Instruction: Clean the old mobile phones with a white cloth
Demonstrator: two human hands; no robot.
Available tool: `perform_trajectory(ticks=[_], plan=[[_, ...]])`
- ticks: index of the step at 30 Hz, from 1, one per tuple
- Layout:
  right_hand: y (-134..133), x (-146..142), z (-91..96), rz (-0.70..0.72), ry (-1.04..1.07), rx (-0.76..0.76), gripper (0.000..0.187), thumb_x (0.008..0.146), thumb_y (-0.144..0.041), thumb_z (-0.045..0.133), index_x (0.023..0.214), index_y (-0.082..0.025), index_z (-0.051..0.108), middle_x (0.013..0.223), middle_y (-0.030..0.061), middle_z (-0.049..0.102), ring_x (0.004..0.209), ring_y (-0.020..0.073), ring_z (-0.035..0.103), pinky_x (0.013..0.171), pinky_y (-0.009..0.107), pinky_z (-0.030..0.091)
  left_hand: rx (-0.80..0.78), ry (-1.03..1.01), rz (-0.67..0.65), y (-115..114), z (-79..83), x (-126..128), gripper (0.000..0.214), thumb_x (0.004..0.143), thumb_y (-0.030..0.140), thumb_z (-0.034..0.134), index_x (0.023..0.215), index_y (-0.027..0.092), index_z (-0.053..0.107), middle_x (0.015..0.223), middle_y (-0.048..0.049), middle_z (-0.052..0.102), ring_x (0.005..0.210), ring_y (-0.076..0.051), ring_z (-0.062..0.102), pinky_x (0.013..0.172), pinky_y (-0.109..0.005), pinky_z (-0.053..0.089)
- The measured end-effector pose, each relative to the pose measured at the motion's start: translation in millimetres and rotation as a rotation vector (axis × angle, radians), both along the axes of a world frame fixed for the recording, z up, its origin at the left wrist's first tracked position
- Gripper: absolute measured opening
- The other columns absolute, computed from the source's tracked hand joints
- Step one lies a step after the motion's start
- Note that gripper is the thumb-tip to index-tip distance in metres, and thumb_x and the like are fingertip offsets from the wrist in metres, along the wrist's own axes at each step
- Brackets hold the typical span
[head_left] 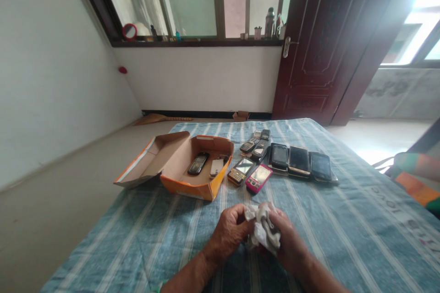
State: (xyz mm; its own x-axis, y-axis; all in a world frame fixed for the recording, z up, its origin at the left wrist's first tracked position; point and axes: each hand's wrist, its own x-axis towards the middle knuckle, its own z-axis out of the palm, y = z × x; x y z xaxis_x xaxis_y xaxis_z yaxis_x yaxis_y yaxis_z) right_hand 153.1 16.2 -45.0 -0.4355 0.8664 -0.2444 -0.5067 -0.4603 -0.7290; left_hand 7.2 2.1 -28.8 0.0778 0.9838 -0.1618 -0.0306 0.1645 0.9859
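Note:
A crumpled whitish cloth (264, 229) is bunched between my two hands above the near part of the bed or table. My right hand (290, 238) is closed around it from the right. On its left edge, my left hand (229, 229) has its fingers curled in and its thumb against the cloth; whatever it grips is hidden. Just beyond lie a pink phone (259, 178) and a dark keypad phone (241, 171). An open orange cardboard box (187, 191) stands to their left, with a black phone (198, 164) and a white phone (216, 167) inside.
Three dark touchscreen phones, one of them the middle phone (299, 161), lie in a row at right. Several older keypad phones (260, 149) cluster behind. A striped blue cloth cover (144, 233) lies underneath. Beyond are a wall and a dark red door (316, 46).

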Motion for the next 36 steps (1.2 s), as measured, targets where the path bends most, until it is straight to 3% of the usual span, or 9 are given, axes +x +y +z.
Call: perform_trajectory(ticks=[10,18,23,29,36], plan=[[-0.8,-2.6,-0.2,-0.028,-0.105,0.042,0.046,0.06,-0.05,0.084,0.066,-0.016,0.052,0.054,-0.005,0.051,0.045,0.0057,0.043,0.043,0.017,0.035,0.047,0.1,-0.114,-4.2,3.4,0.6,0.042,0.056,0.038,0.086,0.065,0.015,0.052,0.06,0.0054,0.049,0.057,-0.007,0.039,0.051,-0.019,0.031],[-1.3,-3.4,-4.3,-0.021,-0.083,0.03,0.047,0.06,-0.052,0.083,0.068,-0.016,0.052,0.052,-0.0045,0.051,0.041,0.0058,0.042,0.038,0.017,0.033,0.029,-0.088,-0.187,-4.7,3.4,-0.3,0.044,0.054,0.035,0.089,0.07,0.014,0.053,0.065,0.0038,0.056,0.06,-0.008,0.046,0.056,-0.019,0.036],[0.2,-3.6,-1.1,-0.031,-0.057,0.01,0.049,0.058,-0.053,0.083,0.068,-0.016,0.053,0.052,-0.0044,0.052,0.039,0.0056,0.042,0.037,0.017,0.034,0.048,-0.117,-0.204,-4.3,2.2,-1.1,0.04,0.059,0.037,0.087,0.074,0.013,0.058,0.07,0.0011,0.06,0.063,-0.009,0.051,0.059,-0.019,0.04],[2.2,-2.2,-1.1,-0.08,-0.002,-0.003,0.046,0.062,-0.053,0.082,0.071,-0.017,0.054,0.053,-0.0043,0.054,0.04,0.0064,0.045,0.039,0.017,0.037,0.017,-0.14,-0.115,-3.2,3.8,-0.6,0.04,0.065,0.047,0.081,0.074,0.011,0.066,0.066,-0.0022,0.064,0.058,-0.012,0.056,0.058,-0.023,0.045],[1.6,-3.0,-2.5,-0.065,0.012,-0.022,0.045,0.063,-0.053,0.081,0.077,-0.016,0.057,0.057,-0.002,0.06,0.042,0.0072,0.049,0.039,0.017,0.04,-0.042,-0.095,0.142,1.4,2.6,0.6,0.045,0.064,0.054,0.078,0.074,0.011,0.068,0.054,-0.0001,0.061,0.044,-0.008,0.049,0.045,-0.02,0.041]])
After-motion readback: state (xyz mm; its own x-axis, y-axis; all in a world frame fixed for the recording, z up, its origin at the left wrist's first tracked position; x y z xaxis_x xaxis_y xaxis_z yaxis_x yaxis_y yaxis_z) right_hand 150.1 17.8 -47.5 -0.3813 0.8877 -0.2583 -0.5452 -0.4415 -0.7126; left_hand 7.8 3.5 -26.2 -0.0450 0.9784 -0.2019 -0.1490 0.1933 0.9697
